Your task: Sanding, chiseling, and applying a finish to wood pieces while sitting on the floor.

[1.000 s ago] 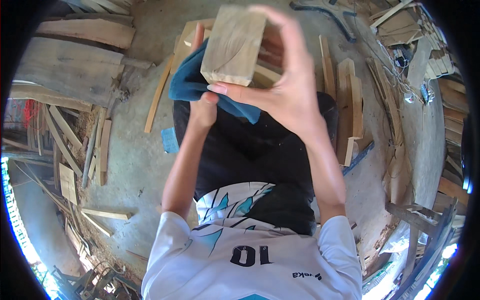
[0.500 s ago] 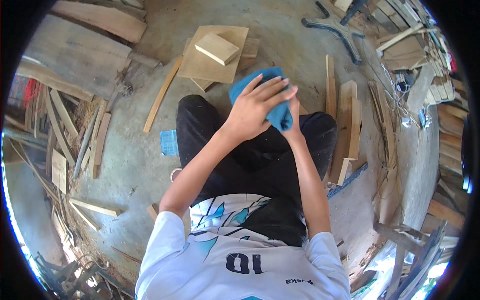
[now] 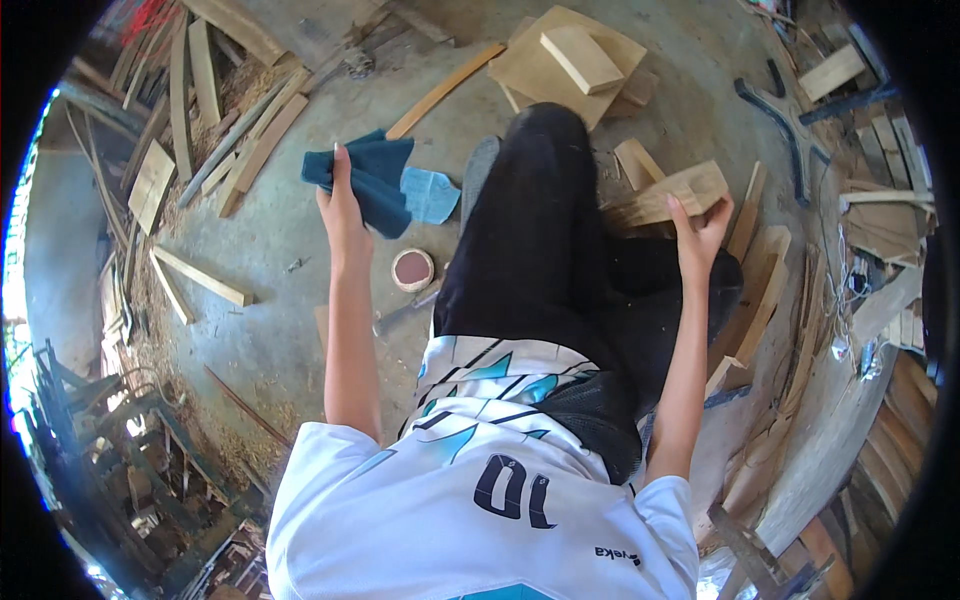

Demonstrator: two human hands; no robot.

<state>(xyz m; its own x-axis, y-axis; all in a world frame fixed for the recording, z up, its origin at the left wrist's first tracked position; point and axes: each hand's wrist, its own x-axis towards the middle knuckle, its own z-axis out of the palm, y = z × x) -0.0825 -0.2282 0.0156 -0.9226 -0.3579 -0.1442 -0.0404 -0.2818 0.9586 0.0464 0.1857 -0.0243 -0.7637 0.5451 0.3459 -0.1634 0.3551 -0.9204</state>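
My left hand [image 3: 344, 212], held out over the floor on the left, pinches a bunched dark teal cloth [image 3: 378, 180] between thumb and fingers. Part of the cloth hangs loose to the right. On the other side, my right hand [image 3: 700, 236] grips a short, thick wooden block [image 3: 650, 205] by its right end. The block is tilted above my bent right leg. A light blue sheet [image 3: 431, 195] lies flat on the floor just past the cloth. Below it sits a round container [image 3: 412, 270] with a reddish-brown top.
Ahead, a pale wooden block [image 3: 582, 60] rests on stacked square boards [image 3: 520, 70]. A long wooden strip [image 3: 445, 92] lies to their left. Thick timber pieces [image 3: 765, 290] lie by my right knee, with a dark metal stand [image 3: 785, 120] beyond. Scrap wood [image 3: 262, 155] is piled at left.
My hands have come apart. The left has carried the cloth out to the left; the right now shows a wooden block on the right. My view has shifted to the left.
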